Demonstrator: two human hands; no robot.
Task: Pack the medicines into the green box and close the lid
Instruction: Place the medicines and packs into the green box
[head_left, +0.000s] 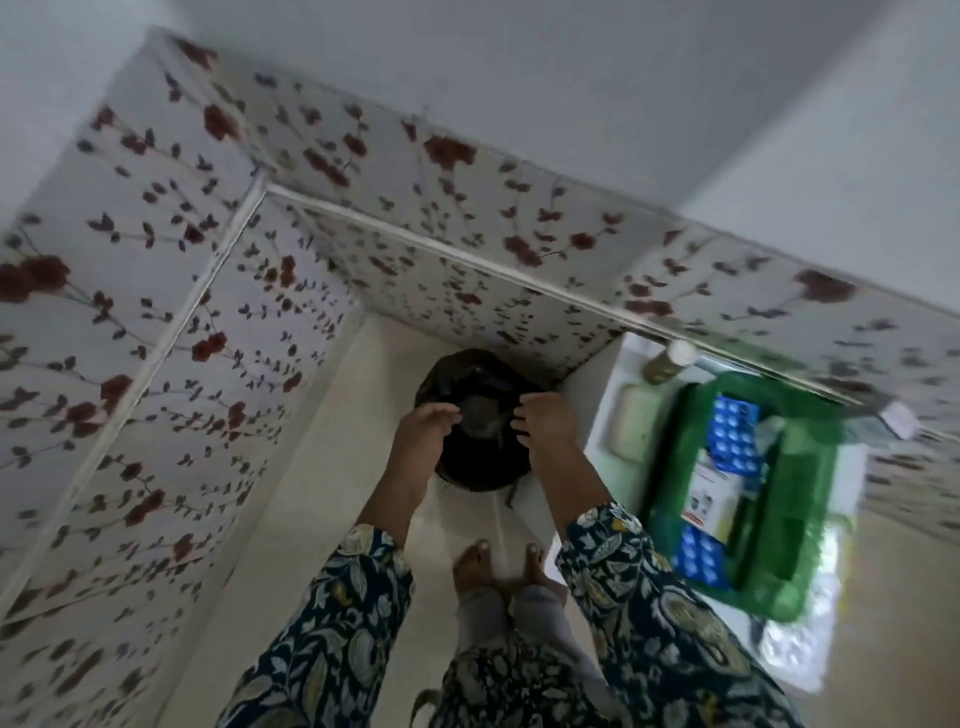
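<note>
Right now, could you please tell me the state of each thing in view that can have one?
green box: open, no lid on it, medicines inside.
blue blister packs: lying in the green box.
bottle: capped, beyond the box.
black bag: on the floor in the corner, mouth open.
left hand: fingers curled at the bag's rim.
right hand: fingers curled at the bag's rim.

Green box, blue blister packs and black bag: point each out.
green box (810, 499): head view, its right wall.
blue blister packs (733, 434): head view, upper pack's middle.
black bag (480, 379): head view, top, between both hands.
</note>
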